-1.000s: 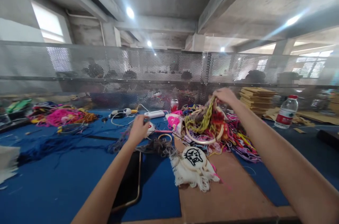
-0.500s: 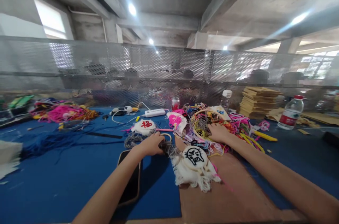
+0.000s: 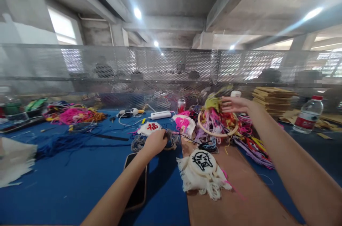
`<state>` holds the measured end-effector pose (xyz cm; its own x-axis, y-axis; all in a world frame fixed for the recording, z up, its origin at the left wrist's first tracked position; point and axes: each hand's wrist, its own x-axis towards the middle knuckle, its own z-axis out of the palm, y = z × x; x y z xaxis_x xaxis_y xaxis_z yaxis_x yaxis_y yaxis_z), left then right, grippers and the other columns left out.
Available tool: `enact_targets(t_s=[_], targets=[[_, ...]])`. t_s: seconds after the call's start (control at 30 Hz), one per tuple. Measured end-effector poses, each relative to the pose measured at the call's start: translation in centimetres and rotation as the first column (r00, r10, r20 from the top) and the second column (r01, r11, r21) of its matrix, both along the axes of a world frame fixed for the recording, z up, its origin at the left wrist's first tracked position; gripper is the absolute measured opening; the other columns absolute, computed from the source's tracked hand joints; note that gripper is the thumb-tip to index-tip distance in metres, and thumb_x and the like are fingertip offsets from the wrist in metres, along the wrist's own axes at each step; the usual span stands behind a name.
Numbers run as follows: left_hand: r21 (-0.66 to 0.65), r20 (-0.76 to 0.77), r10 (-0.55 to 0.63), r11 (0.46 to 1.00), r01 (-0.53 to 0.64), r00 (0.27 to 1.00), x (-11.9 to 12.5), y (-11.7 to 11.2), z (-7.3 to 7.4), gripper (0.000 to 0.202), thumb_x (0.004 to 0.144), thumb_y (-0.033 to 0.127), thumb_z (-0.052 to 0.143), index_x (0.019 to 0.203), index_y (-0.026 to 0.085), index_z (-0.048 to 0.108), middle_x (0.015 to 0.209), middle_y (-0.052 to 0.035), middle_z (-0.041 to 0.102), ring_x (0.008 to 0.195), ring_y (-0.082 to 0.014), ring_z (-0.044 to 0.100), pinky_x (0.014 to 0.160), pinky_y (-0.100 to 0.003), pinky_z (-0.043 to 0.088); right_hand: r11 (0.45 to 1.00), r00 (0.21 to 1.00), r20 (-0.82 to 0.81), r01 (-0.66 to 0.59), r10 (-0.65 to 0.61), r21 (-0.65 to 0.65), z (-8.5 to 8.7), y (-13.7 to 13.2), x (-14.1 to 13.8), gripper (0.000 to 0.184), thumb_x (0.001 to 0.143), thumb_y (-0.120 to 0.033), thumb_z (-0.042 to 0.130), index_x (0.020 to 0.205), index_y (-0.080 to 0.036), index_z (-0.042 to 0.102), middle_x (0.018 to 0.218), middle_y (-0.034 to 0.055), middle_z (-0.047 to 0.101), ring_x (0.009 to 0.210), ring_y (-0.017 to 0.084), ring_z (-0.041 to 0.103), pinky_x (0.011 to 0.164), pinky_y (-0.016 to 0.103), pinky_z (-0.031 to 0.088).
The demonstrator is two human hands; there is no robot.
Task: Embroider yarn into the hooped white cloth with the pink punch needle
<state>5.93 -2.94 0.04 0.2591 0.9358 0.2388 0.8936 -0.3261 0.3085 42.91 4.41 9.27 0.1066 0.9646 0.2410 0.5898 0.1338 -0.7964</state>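
My left hand [image 3: 155,142] is closed on a tangle of grey-brown yarn [image 3: 171,138] lying on the blue tablecloth, just right of a round white piece with a red character [image 3: 151,127]. My right hand [image 3: 235,104] is raised over the pile of coloured yarn [image 3: 221,126], with its fingers partly spread by a yellow-green tuft [image 3: 212,102]; whether it grips the tuft is unclear. A wooden hoop [image 3: 217,134] sits in the lifted yarn. In front lies a fringed white cloth in a hoop with a black face design [image 3: 202,160].
A black phone [image 3: 136,186] lies under my left forearm. A brown board [image 3: 240,190] covers the near right. A power strip [image 3: 160,114], a red can [image 3: 181,105], a water bottle [image 3: 307,119] and stacked cardboard [image 3: 272,98] stand further back. A mesh screen [image 3: 160,69] divides off other people.
My right hand has risen from the yarn pile, lifting coloured strands and the hoop. My left hand stays on the grey yarn. The camera has shifted slightly left.
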Motion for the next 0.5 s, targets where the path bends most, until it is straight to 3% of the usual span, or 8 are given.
enact_targets(t_s=[0.1, 0.2, 0.27, 0.33, 0.37, 0.43, 0.47, 0.5], targets=[[0.017, 0.19, 0.066, 0.997, -0.071, 0.979, -0.1, 0.4, 0.1, 0.009, 0.071, 0.018, 0.046, 0.071, 0.019, 0.055, 0.081, -0.0117, 0.063, 0.085, -0.0283, 0.058, 0.077, -0.038, 0.039, 0.97, 0.987, 0.155, 0.07, -0.034, -0.233, 0.2, -0.8, 0.3, 0.028, 0.075, -0.04, 0.053, 0.08, -0.014, 0.061, 0.078, 0.0125, 0.065, 0.064, 0.019, 0.062, 0.059, 0.033, 0.048], [-0.046, 0.482, 0.071, 0.997, -0.056, 0.873, 0.0, 0.9, 0.3, 0.008, 0.066, 0.013, 0.049, 0.063, 0.019, 0.052, 0.073, -0.007, 0.062, 0.084, -0.0259, 0.057, 0.078, -0.037, 0.039, 0.977, 0.94, 0.294, 0.201, -0.171, -0.076, 0.2, -2.5, -1.2, 0.024, 0.076, -0.036, 0.054, 0.08, -0.014, 0.06, 0.076, 0.0104, 0.064, 0.062, 0.018, 0.06, 0.059, 0.03, 0.046], [-0.138, 0.644, 0.078, 0.99, 0.015, 0.761, 0.3, 1.0, 0.6, 0.009, 0.066, 0.012, 0.049, 0.065, 0.019, 0.054, 0.071, -0.0051, 0.062, 0.081, -0.0233, 0.057, 0.075, -0.034, 0.042, 0.998, 0.961, 0.271, 0.058, -0.057, 0.004, -0.4, -4.4, -3.8, 0.025, 0.077, -0.04, 0.051, 0.082, -0.016, 0.06, 0.075, 0.0072, 0.063, 0.058, 0.015, 0.057, 0.056, 0.027, 0.044], [-0.27, 0.811, 0.13, 0.948, 0.168, 0.571, 0.6, 0.6, 1.2, 0.011, 0.07, 0.014, 0.048, 0.071, 0.018, 0.057, 0.073, -0.0052, 0.063, 0.075, -0.0203, 0.059, 0.07, -0.032, 0.045, 0.972, 0.963, 0.134, -0.226, 0.232, -0.063, -2.0, -7.1, -7.4, 0.031, 0.076, -0.046, 0.053, 0.086, -0.018, 0.061, 0.078, 0.0072, 0.063, 0.056, 0.013, 0.056, 0.052, 0.025, 0.043], [-0.313, 0.883, 0.169, 0.908, 0.28, 0.438, 0.8, 0.3, 1.5, 0.013, 0.071, 0.015, 0.046, 0.073, 0.017, 0.059, 0.074, -0.0059, 0.064, 0.073, -0.0189, 0.059, 0.068, -0.031, 0.046, 0.926, 0.931, -0.01, -0.363, 0.364, -0.106, -3.0, -8.5, -9.4, 0.035, 0.074, -0.047, 0.056, 0.096, -0.02, 0.06, 0.084, 0.0072, 0.064, 0.059, 0.013, 0.057, 0.052, 0.025, 0.044], [-0.303, 0.953, 0.257, 0.819, 0.487, 0.161, 1.0, -0.6, 2.0, 0.017, 0.073, 0.013, 0.043, 0.076, 0.015, 0.06, 0.078, -0.0075, 0.065, 0.071, -0.0169, 0.06, 0.068, -0.029, 0.047, 0.732, 0.721, -0.383, -0.665, 0.577, -0.148, -5.4, -11.2, -13.1, 0.053, 0.075, -0.049, 0.055, 0.122, -0.028, 0.043, 0.095, 0.0064, 0.062, 0.069, 0.015, 0.06, 0.054, 0.025, 0.046], [-0.27, 0.958, 0.276, 0.793, 0.547, 0.075, 1.1, -0.9, 2.3, 0.019, 0.073, 0.012, 0.042, 0.077, 0.014, 0.061, 0.079, -0.0083, 0.065, 0.072, -0.0164, 0.061, 0.069, -0.029, 0.047, 0.63, 0.583, -0.531, -0.768, 0.615, -0.114, -6.6, -12.2, -14.6, 0.061, 0.074, -0.05, 0.055, 0.127, -0.03, 0.035, 0.094, 0.0054, 0.061, 0.069, 0.015, 0.061, 0.052, 0.025, 0.046], [-0.235, 0.96, 0.278, 0.782, 0.577, 0.015, 1.1, -1.2, 2.4, 0.021, 0.073, 0.011, 0.041, 0.078, 0.013, 0.061, 0.082, -0.009, 0.065, 0.073, -0.0165, 0.061, 0.069, -0.028, 0.047, 0.574, 0.484, -0.631, -0.816, 0.606, -0.075, -7.7, -12.9, -15.6, 0.064, 0.073, -0.049, 0.057, 0.129, -0.03, 0.032, 0.091, 0.0039, 0.061, 0.066, 0.014, 0.06, 0.049, 0.023, 0.046]])
